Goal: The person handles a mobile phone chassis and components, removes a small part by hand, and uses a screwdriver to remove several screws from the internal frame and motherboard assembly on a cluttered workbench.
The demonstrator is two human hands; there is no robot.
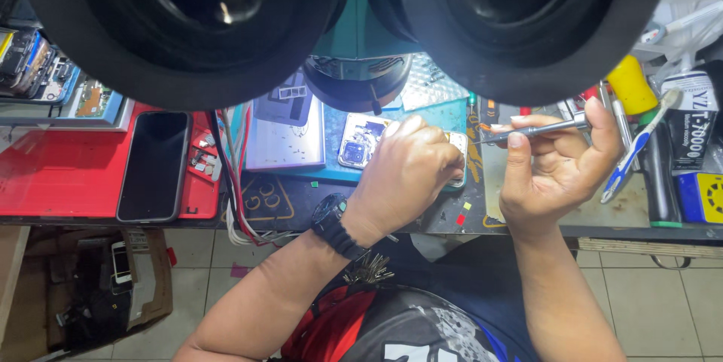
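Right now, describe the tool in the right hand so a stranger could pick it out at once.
Start at the teal mat under the microscope's two big black eyepieces, where the left hand rests on an opened phone. Just right of it, the right hand pinches a thin silver metal tool, lying nearly level and pointing left. Unlike the blue-and-white brush beside it, it is bare metal.

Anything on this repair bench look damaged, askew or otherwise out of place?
Only the opened phone under the left hand: its back is off and its insides are exposed. The right hand holds tweezers beside it. The black phone on the red mat looks whole.
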